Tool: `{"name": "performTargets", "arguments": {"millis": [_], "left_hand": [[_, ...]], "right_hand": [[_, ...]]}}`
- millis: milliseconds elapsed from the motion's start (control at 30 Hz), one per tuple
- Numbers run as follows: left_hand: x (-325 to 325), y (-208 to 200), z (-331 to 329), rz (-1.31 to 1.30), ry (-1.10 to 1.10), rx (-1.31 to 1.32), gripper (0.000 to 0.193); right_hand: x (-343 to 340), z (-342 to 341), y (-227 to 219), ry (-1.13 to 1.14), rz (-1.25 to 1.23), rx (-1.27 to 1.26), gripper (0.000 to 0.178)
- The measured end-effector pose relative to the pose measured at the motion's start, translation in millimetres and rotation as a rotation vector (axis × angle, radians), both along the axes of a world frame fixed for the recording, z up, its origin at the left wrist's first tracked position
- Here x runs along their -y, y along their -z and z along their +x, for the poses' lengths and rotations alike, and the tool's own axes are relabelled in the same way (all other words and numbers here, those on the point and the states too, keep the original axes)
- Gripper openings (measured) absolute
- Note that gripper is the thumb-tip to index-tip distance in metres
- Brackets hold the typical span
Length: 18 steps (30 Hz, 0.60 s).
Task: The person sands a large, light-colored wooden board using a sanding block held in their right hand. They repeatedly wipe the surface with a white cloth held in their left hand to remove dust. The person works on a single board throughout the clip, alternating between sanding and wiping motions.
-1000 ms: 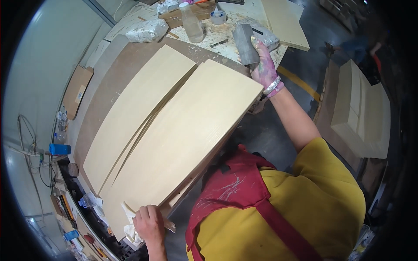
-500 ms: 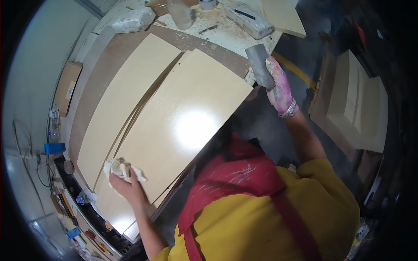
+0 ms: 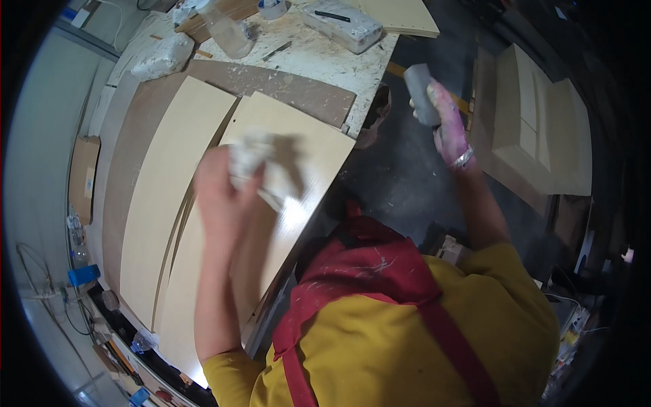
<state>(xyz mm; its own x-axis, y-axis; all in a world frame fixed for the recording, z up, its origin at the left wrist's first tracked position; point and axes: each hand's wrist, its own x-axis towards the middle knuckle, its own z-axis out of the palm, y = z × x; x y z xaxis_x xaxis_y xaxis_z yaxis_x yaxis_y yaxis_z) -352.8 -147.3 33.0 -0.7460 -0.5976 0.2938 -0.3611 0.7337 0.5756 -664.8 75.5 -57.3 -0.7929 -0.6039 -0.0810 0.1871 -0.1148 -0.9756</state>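
Observation:
My left hand (image 3: 224,186) is closed around a crumpled white cloth (image 3: 252,152), blurred by motion, over the far half of a pale, glossy panel (image 3: 313,139). Whether the cloth touches the surface, I cannot tell. A second pale panel (image 3: 159,183) lies along the left side of that one, with a narrow gap between them. Off the table's right side, my right hand (image 3: 449,125), in a pink-stained glove, grips a grey rectangular block (image 3: 422,93) held up above the floor.
Behind the panels, the stained worktable (image 3: 298,64) carries a clear plastic bottle (image 3: 227,34), a tape roll (image 3: 271,9) and a white-wrapped block (image 3: 342,28) with a black pen-like tool on it. More pale panels (image 3: 542,129) stand at the right.
My left hand has swept the cloth from the panel's near left end toward its far end. My right hand still holds the block, now slightly farther right. The view has shifted.

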Motion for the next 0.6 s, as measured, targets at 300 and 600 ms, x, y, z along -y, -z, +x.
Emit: {"name": "performTargets", "arguments": {"millis": [300, 600], "left_hand": [[40.1, 49.0, 18.9, -0.284, -0.377, 0.224, 0.041], [44.2, 53.9, 24.0, -0.270, -0.382, 0.163, 0.046]], "right_hand": [[70.2, 70.3, -50.8, -0.595, 0.514, -1.080, 0.061], [139.3, 66.4, -106.4, -0.734, 0.679, -1.267, 0.063]]}}
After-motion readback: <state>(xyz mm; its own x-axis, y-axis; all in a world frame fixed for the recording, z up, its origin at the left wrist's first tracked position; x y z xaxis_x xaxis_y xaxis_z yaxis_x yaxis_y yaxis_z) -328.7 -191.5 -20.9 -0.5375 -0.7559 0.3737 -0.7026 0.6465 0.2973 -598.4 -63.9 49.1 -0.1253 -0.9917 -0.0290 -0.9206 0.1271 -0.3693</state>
